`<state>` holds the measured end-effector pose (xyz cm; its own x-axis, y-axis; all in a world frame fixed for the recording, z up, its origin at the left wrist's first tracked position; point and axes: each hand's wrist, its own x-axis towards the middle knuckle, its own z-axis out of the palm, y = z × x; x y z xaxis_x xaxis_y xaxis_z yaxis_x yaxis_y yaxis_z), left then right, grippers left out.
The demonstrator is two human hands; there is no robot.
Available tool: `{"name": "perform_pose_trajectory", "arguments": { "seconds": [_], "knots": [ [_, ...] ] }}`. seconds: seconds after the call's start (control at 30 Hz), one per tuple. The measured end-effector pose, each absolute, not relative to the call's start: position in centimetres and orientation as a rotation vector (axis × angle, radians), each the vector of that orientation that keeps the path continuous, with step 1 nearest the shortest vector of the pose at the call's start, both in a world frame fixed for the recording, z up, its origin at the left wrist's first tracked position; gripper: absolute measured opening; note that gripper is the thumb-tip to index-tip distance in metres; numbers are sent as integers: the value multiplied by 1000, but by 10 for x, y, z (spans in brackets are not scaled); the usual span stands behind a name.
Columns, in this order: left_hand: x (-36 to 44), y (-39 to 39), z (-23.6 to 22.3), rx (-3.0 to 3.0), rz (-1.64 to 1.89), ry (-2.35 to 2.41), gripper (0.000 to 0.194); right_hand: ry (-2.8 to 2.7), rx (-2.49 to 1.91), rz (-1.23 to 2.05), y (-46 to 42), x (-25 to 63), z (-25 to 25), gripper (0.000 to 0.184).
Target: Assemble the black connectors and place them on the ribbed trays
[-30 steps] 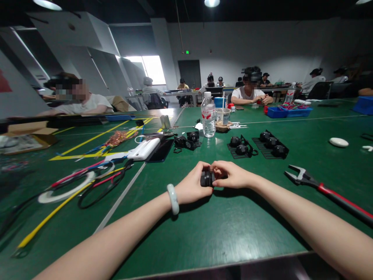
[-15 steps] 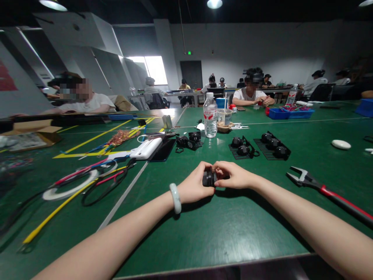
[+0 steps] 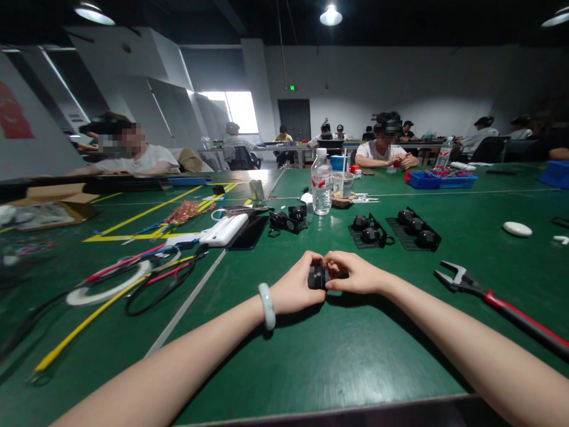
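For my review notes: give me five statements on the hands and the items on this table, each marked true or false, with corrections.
1. The left hand and the right hand are both at one small black part. True.
2. The pale bangle is on the right wrist. False: the bangle is on the left wrist.
3. The tool with the red-and-black handle lies to the right of both hands. True.
4. The clear bottle lies on its side. False: the bottle stands upright.
5. The white oval object rests against the tool's jaws. False: it lies apart, farther from the person.
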<state>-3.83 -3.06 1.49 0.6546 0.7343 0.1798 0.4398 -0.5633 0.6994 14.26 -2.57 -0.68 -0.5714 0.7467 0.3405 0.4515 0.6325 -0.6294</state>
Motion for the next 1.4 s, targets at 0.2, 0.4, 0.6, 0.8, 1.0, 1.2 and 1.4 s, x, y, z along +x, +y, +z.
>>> {"name": "perform_pose_trajectory", "arguments": {
  "seconds": [0.2,0.4,0.6,0.8,1.0,1.2,1.4],
  "knots": [
    [-37,-31,14,2230,624,914,48,-2255,-927,665,-26,143,-7,29],
    [-37,-30,13,2239,641,889,47,-2258,-908,649,-27,143,-6,28],
    [-36,-32,16,2218,628,901,46,-2251,-945,618,-30,142,-4,26],
    [-35,-33,17,2229,633,877,45,-2265,-927,619,-31,143,-3,25],
    [-37,-32,15,2241,624,879,45,-2265,-928,610,-31,142,-4,24],
    [-37,-33,17,2203,637,851,46,-2258,-966,610,-32,141,-5,23],
    [-37,-33,17,2204,615,852,46,-2260,-959,610,-31,141,-6,24]
  ]
}}
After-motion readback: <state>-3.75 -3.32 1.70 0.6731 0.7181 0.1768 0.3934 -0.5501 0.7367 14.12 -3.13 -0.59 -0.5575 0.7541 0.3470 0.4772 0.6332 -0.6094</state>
